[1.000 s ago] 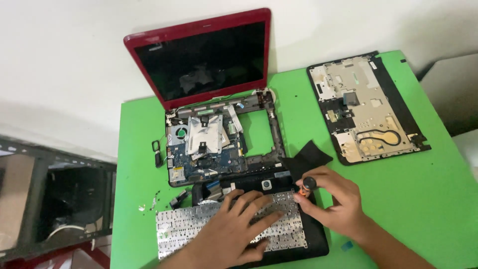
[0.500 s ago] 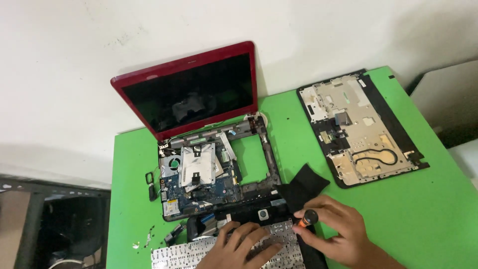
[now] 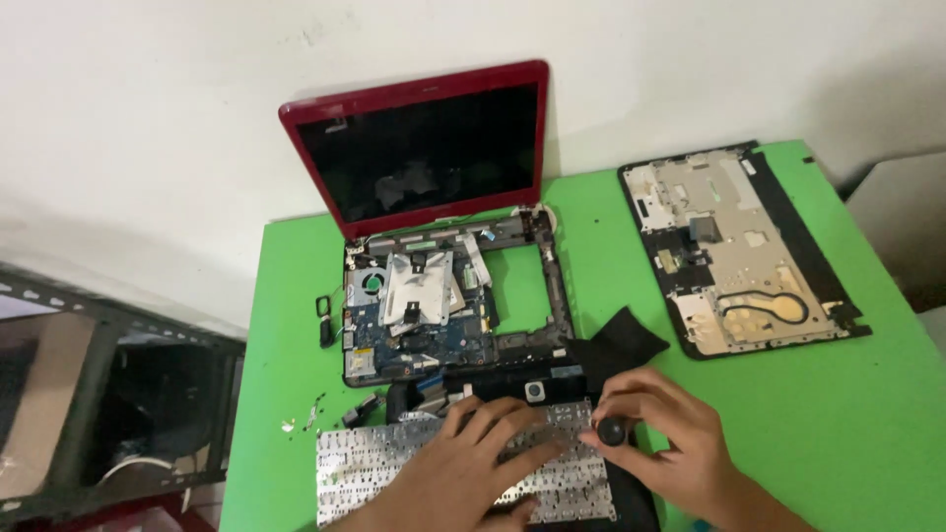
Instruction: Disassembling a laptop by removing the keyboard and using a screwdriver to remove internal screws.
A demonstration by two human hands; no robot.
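The view has tilted upward since a moment ago, while the left hand [image 3: 473, 458] stays flat, fingers spread, on the detached keyboard [image 3: 394, 468] before the opened laptop [image 3: 443, 305], and the right hand [image 3: 655, 433] still pinches a screwdriver handle [image 3: 612, 432].

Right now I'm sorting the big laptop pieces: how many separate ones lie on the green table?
3: the opened red laptop base with its screen at the back, the removed palmrest cover at right, and the detached keyboard in front under the left hand. Small loose bits may be hidden.
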